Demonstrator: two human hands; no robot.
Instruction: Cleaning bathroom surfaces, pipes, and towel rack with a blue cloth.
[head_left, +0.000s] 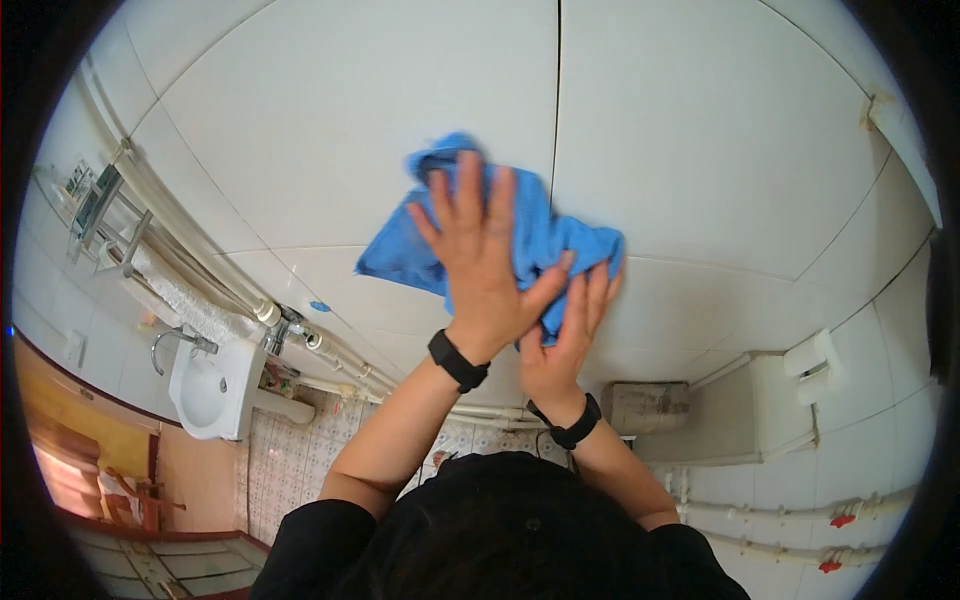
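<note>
A blue cloth (529, 217) lies crumpled against the white tiled wall (675, 150), across a dark upright seam. My left hand (476, 247) rests flat on the cloth's middle, fingers spread and pointing up, without gripping it. Lower and to the right, my right hand (566, 341) has a bunched part of the same cloth between thumb and fingers. The thumb of the left hand reaches over towards the right hand. One top corner of the cloth is folded over, and its left corner sticks out sideways. Each wrist wears a black band.
At left are a white washbasin (217, 390) with a tap, a wall pipe (202, 240) and a metal rack (112, 214) with a white towel (180, 285). A boxed-in ledge (705, 420) juts out at lower right, above pipes with red valve handles (841, 520). Patterned tiles (289, 457) cover the floor.
</note>
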